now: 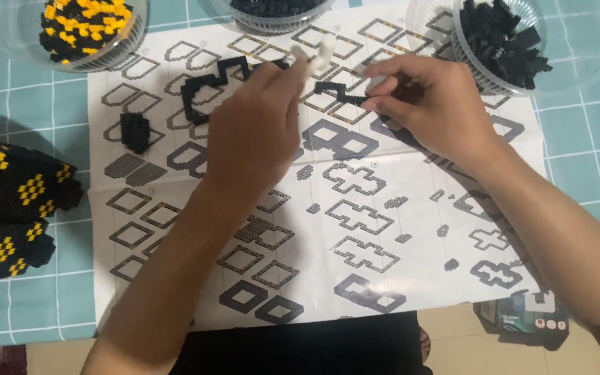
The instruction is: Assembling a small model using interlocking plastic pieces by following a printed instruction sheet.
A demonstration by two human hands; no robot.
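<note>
My left hand [255, 132] is raised over the white instruction sheet [418, 278] and grips a small white tool [316, 54] between its fingertips. My right hand [432, 104] rests on the sheet to the right, fingers pinched on a short zigzag strip of black bricks [338, 92]. A larger angular loop of black bricks [206, 85] lies on the sheet just left of my left hand. A small black brick block [134, 131] stands further left.
Three clear bowls line the far edge: black and yellow bricks [81, 28], black bricks at the middle [279, 10], black bricks at the right [505, 45]. Built black and yellow pieces [12, 201] lie at the left. A dark box [532, 323] sits at the lower right.
</note>
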